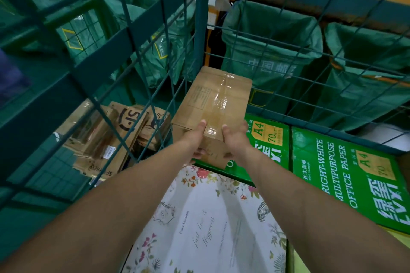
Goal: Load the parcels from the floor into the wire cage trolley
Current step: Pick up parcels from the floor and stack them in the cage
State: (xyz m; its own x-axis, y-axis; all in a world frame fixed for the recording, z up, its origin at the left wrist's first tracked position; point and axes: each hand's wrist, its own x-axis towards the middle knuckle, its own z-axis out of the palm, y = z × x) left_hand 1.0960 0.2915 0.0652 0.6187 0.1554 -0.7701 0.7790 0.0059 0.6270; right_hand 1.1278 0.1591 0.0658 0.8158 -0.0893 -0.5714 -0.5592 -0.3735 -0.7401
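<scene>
- Both hands hold one brown box [211, 104], taped along its top, inside the cage [200, 29], toward its far left corner.
- The left hand [195, 139] grips the box's near left end, thumb on top and fingers curled under; the right hand [235, 139] grips the near right end the same way.
- The box seems still carried: its far end is tilted up near the corner post, and I cannot tell whether any part rests on the load below.
- Already in the cage: two green paper cartons [346, 175] side by side at the right, and a white floral box [206, 224] near, below the arms.
- So the loading looks well under way, with a layer stacked and this box going on top or into the far left gap.
- Outside the left wall, several flat brown parcels [111, 137] lie piled low, probably on the floor; they appear to be what is left to load.
- Green sacks [270, 51] hang beyond the far wall; they seem no part of this job.
- How many parcels lie out of view cannot be told.
</scene>
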